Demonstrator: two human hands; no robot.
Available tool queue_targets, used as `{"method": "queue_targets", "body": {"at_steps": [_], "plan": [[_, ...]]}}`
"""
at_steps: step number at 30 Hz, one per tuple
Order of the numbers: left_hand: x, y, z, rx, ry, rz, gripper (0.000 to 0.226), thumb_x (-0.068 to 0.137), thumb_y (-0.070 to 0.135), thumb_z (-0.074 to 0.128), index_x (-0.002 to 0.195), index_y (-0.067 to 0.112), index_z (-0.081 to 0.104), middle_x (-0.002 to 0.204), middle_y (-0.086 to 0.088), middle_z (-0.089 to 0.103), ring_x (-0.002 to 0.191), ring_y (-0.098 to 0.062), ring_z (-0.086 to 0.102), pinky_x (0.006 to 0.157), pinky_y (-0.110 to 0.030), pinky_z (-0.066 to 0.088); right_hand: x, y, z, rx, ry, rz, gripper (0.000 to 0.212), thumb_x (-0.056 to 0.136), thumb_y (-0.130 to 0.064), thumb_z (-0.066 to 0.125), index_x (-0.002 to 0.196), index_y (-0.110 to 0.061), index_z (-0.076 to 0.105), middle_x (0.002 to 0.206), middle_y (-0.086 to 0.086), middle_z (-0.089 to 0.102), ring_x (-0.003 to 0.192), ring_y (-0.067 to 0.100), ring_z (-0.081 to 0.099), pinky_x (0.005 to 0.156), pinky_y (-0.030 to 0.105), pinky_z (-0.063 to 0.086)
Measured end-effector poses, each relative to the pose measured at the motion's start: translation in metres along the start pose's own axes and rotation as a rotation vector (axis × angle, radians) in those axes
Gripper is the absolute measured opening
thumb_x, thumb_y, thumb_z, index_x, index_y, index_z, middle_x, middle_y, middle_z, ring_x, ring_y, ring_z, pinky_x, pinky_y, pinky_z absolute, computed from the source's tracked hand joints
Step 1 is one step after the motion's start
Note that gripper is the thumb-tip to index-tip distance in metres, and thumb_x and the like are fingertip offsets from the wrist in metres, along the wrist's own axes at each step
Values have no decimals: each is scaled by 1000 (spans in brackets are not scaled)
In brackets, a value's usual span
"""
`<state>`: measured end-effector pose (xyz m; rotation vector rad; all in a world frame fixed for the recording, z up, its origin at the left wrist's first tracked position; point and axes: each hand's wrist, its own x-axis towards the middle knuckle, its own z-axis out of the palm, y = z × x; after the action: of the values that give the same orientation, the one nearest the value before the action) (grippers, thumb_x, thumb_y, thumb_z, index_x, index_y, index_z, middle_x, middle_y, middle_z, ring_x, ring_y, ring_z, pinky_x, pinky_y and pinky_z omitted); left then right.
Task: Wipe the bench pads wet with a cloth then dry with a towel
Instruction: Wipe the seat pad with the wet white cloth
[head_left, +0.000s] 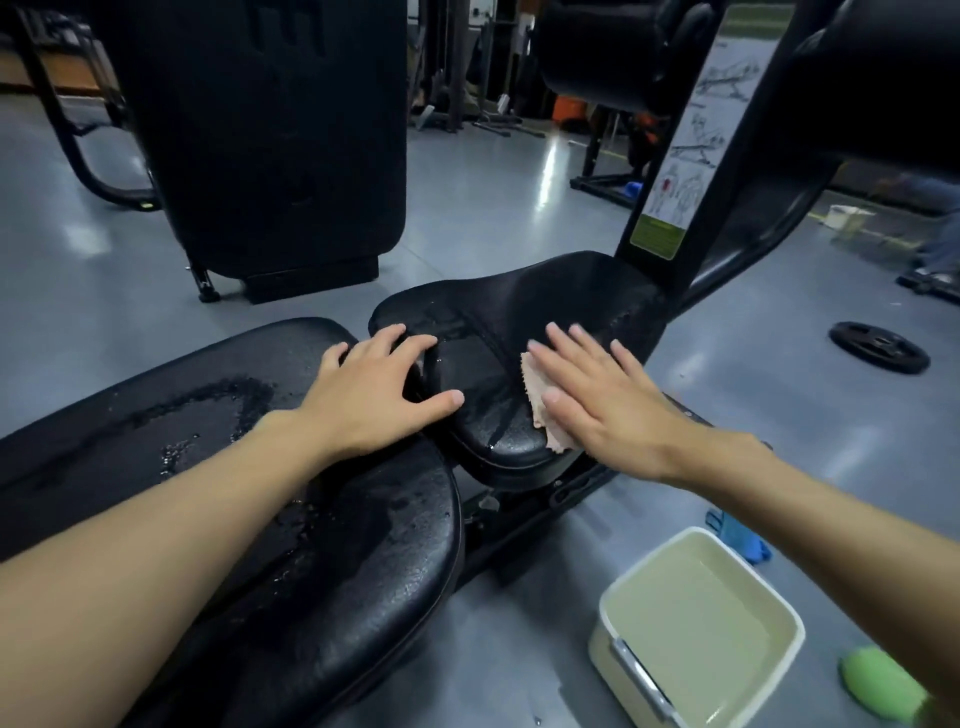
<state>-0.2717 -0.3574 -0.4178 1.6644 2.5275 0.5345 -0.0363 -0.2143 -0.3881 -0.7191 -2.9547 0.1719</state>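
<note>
Black vinyl, wet all over. Water is beaded and pooled on the long back pad (363, 571) nearest us, and streaks shine on the smaller seat pad (483, 332) just beyond it. The right hand (597, 395) is flat, fingers straight and together, pressing a pink cloth (540, 384) onto the right half of the seat pad. Only the cloth's frayed left edge peeks out from under the palm. The left hand (374, 389) is released, grasping nothing. Its fingers are spread and lightly bent over the seat pad's left edge where the two pads meet, thumb stretched out across the top.

Down on the grey floor (493, 208), near right, sits a cream tub (613, 603) with water in it. Some crumpled blue fabric (743, 540) lies just behind it, partly hidden by the right forearm. A green object (878, 680) sits at the near-right corner, too blurred to name. Further right, a black weight plate (878, 347) lies flat, well apart from the bench.
</note>
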Motion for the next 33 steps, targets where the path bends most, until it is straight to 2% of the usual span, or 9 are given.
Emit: {"method": "queue_targets", "body": {"at_steps": [3, 7, 18, 24, 26, 29, 31, 33], "plan": [[-3, -6, -2, 32, -18, 7, 105, 66, 96, 20, 154, 41, 19, 166, -5, 14, 153, -20, 10, 124, -44, 3, 7, -2, 6, -121, -9, -11, 64, 98, -61, 5, 158, -39, 5, 167, -11, -7, 151, 8, -18, 123, 44, -9], [-5, -8, 6, 41, 21, 3, 110, 65, 97, 18, 157, 35, 18, 167, -5, 14, 153, -16, 7, 124, -41, 2, 36, -6, 3, -203, -25, -21, 59, 103, -54, 17, 159, -36, 7, 168, -9, -3, 153, 12, -11, 123, 46, -5], [-5, -7, 7, 46, 35, -14, 107, 66, 95, 21, 157, 39, 15, 167, 4, 9, 152, -10, 6, 123, -35, -3, 170, -20, -1, -206, -134, -56, 63, 100, -57, 17, 159, -34, 14, 168, 0, 8, 154, 19, 2, 122, 53, 1], [0, -6, 6, 33, 38, -37, 108, 62, 102, 22, 153, 45, 15, 167, 11, 8, 152, -13, 4, 124, -36, 0, 227, -29, -4, -173, -205, -8, 60, 96, -54, 15, 147, -30, 36, 158, 6, 33, 147, 27, 25, 118, 57, 13], [-3, -9, 6, 7, 38, -51, 111, 58, 104, 21, 152, 46, 16, 166, 14, 9, 150, -11, 2, 123, -32, 0, 229, -35, -3, -165, -226, -3, 59, 98, -51, 15, 148, -28, 37, 159, 7, 32, 147, 27, 24, 118, 57, 13], [-5, -8, 1, -21, 56, -43, 111, 59, 99, 28, 153, 40, 22, 165, 14, 14, 137, 7, 0, 115, -21, -2, 222, -37, 0, -175, -201, -46, 60, 99, -50, 13, 151, -27, 32, 163, 7, 24, 151, 25, 16, 120, 56, 7], [-6, -5, -1, -28, 64, -35, 110, 60, 94, 31, 153, 36, 25, 164, 14, 16, 128, 16, 2, 112, -18, -2, 207, -32, 2, -186, -176, -72, 62, 99, -51, 13, 155, -29, 24, 166, 5, 14, 153, 24, 8, 121, 54, 3], [-6, -3, -1, -34, 68, -29, 109, 61, 92, 32, 153, 33, 27, 164, 13, 18, 127, 18, 1, 112, -18, -2, 187, -27, 2, -196, -169, -101, 62, 100, -51, 13, 158, -31, 15, 168, 3, 5, 154, 22, 0, 122, 53, -1]]}}
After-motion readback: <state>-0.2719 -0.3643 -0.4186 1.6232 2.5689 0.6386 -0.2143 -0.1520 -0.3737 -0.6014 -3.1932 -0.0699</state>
